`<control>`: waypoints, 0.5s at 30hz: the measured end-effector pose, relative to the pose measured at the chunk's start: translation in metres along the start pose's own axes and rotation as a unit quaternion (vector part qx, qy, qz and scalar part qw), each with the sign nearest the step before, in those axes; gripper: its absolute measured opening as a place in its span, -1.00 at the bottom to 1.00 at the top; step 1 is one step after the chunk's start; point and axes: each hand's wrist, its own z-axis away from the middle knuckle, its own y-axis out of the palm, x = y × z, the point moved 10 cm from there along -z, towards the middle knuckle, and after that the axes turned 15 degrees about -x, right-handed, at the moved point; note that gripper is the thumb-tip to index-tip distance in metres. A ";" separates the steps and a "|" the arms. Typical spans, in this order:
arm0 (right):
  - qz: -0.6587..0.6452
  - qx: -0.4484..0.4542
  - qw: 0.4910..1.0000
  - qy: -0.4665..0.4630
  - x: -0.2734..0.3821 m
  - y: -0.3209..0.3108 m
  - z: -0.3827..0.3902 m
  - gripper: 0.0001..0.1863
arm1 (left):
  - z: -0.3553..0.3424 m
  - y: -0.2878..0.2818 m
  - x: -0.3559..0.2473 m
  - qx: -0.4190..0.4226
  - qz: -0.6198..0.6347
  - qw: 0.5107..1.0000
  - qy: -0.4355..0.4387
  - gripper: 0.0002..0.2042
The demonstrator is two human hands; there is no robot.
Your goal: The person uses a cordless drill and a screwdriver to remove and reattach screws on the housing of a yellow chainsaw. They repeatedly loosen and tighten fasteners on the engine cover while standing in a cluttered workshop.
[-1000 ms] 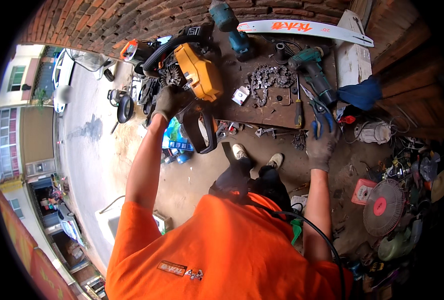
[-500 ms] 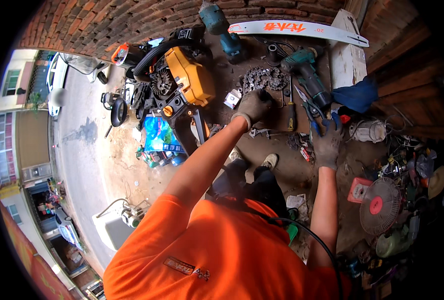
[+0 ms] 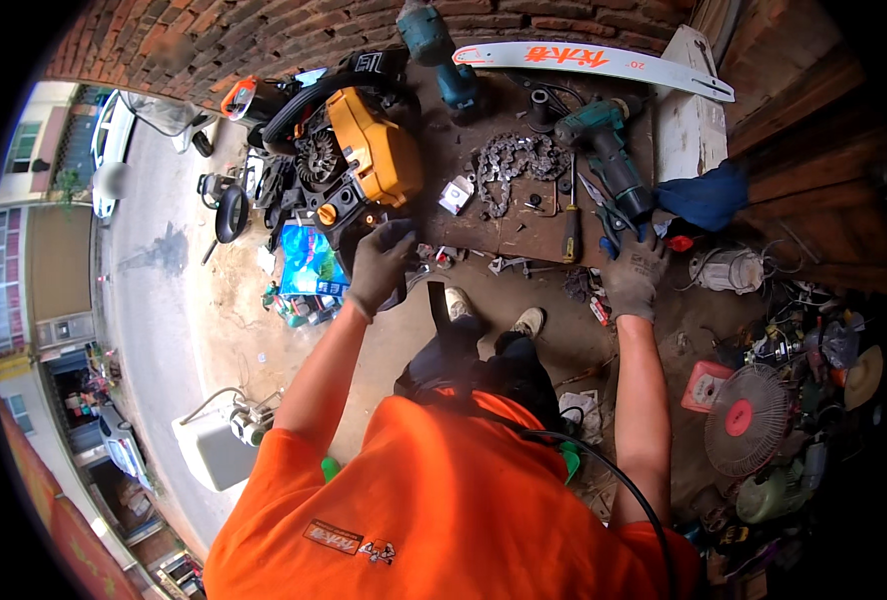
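Observation:
My gloved left hand is closed around the rear handle of an orange and black chainsaw, whose side is uncovered and shows a finned flywheel. At the bench's right front, my gloved right hand has its fingers curled over the blue handles of a pair of pliers; the fingers partly hide them. A green cordless drill lies just beyond the pliers. Left of them lies a screwdriver with a yellow and black handle. A loose saw chain is heaped mid-bench near a small white box.
A white guide bar lies along the back by the brick wall, next to a teal power tool. Blue cloth hangs at the bench's right. A fan and clutter cover the right floor. A street runs left.
My left hand has moved left and toward me, from over the bench near the chain to the chainsaw's rear handle. My right hand has shifted slightly left over the pliers' handles.

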 end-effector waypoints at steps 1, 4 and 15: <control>-0.003 -0.011 1.000 0.011 -0.005 -0.003 0.000 -0.51 | 0.005 -0.018 0.004 -0.012 -0.027 0.999 0.016 -0.75; -0.062 -0.023 0.997 0.048 -0.014 -0.010 0.005 -0.54 | 0.029 -0.055 0.001 -0.038 -0.017 0.999 0.010 -0.76; -0.833 0.221 0.471 0.188 0.080 -0.094 0.061 -0.78 | 0.017 -0.139 -0.057 -0.168 -0.156 0.935 0.270 -0.74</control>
